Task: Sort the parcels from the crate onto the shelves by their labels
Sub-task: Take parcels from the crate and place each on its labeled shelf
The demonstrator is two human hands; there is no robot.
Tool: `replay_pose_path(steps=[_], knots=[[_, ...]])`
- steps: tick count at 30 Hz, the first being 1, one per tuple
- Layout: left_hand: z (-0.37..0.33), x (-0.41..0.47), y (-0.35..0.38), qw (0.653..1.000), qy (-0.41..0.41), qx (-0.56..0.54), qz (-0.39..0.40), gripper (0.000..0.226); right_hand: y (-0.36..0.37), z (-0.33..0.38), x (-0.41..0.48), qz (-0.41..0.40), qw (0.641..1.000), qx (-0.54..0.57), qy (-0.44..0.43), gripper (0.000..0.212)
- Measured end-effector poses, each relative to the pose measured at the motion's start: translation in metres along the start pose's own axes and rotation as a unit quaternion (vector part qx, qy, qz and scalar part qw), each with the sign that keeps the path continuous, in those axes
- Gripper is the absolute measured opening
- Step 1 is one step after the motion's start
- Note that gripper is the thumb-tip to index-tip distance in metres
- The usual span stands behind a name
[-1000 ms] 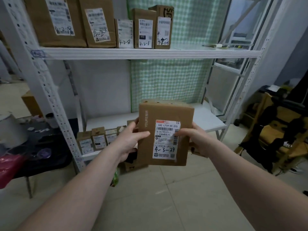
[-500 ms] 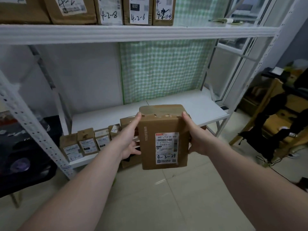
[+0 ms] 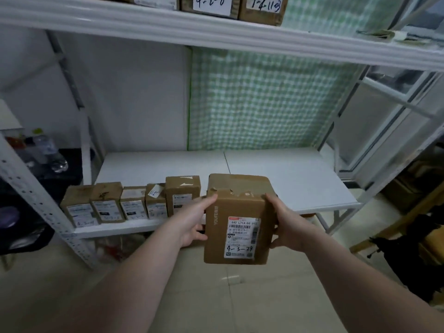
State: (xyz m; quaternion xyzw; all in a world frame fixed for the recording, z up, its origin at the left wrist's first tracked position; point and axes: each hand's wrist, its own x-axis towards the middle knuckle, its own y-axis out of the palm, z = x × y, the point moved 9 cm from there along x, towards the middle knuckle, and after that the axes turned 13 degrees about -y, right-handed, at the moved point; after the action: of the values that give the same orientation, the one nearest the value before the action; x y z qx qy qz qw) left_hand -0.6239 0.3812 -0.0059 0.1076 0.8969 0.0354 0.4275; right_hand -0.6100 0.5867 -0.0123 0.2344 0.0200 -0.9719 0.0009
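Observation:
A brown cardboard parcel [image 3: 237, 219] with a white label hand-marked 4-3-24 is upright in the air just in front of the lower white shelf [image 3: 283, 179]. My left hand [image 3: 192, 222] grips its left side and my right hand [image 3: 286, 227] grips its right side. A row of several small brown parcels [image 3: 129, 203] stands along the front left of that shelf, the leftmost marked 4-3-11. The held parcel sits just right of the row's last box [image 3: 182, 193].
The upper shelf [image 3: 216, 32] carries parcels [image 3: 211, 3] marked 4-2. A perforated white upright [image 3: 36, 203] stands at left, beside a dark table with bottles [image 3: 48, 152]. A green checked cloth hangs behind. A wooden chair with dark clothing [image 3: 413, 255] is at right. The floor is tiled.
The view has dropped and closed in on the lower shelf. Both hands have carried the parcel forward and down, near the right end of the row of small boxes.

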Motion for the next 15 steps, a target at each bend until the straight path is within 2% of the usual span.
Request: replay_pose_path(steps=[2, 5, 7, 12, 15], knots=[[-0.004, 0.027, 0.018, 1.000, -0.002, -0.009, -0.016, 0.045, -0.022, -0.002, 0.025, 0.020, 1.000, -0.009, 0.007, 0.051], [-0.005, 0.067, 0.044, 0.998, -0.018, -0.044, -0.038, 0.018, -0.051, -0.006, 0.060, 0.037, 0.999, -0.009, 0.023, 0.038], [-0.006, 0.087, 0.055, 0.996, -0.019, -0.062, -0.063, 0.010, -0.064, -0.008, 0.086, 0.044, 0.999, -0.008, 0.024, 0.035], [-0.007, 0.121, 0.049, 0.988, -0.004, -0.101, -0.118, 0.042, -0.061, -0.021, 0.148, 0.055, 0.998, 0.011, 0.036, 0.032], [-0.012, 0.145, 0.031, 0.983, -0.002, -0.110, -0.146, 0.041, -0.048, -0.035, 0.180, 0.061, 0.996, 0.049, 0.037, 0.025]])
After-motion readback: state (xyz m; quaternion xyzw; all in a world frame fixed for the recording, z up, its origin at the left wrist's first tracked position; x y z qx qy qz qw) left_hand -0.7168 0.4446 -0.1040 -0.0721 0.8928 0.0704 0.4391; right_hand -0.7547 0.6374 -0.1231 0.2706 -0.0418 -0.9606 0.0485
